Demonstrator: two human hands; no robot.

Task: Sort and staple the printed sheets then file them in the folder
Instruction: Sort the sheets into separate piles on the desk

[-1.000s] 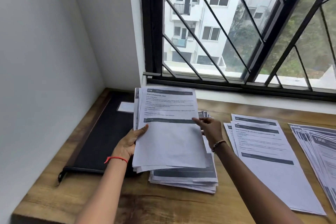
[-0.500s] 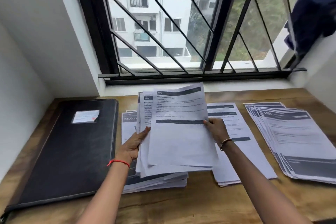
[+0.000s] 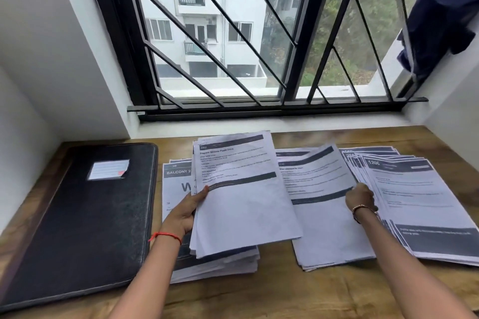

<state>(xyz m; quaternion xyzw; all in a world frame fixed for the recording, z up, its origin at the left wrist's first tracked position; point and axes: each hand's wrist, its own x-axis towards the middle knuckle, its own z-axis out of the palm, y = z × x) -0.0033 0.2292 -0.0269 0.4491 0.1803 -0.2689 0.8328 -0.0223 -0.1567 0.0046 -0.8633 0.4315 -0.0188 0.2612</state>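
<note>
My left hand [image 3: 185, 211] grips a bundle of printed sheets [image 3: 243, 202] by its left edge, raised and tilted over the left stack [image 3: 176, 189] whose top page reads "BALCONY 2". My right hand [image 3: 360, 198] holds the right edge of a single sheet [image 3: 318, 184] that lies over the middle pile [image 3: 329, 243]. A fanned pile [image 3: 414, 199] topped by a page marked "1206" spreads to the right. A closed black folder [image 3: 80, 220] with a label pocket lies at the left of the wooden desk [image 3: 272, 295]. No stapler shows.
A barred window [image 3: 259, 33] and its sill run along the back of the desk. White walls close in on the left and the right. A dark blue cloth [image 3: 440, 15] hangs at the upper right.
My right hand has carried the top sheet rightward off the held bundle onto the middle pile. My left hand keeps the bundle. The view has swung right, showing the whole folder.
</note>
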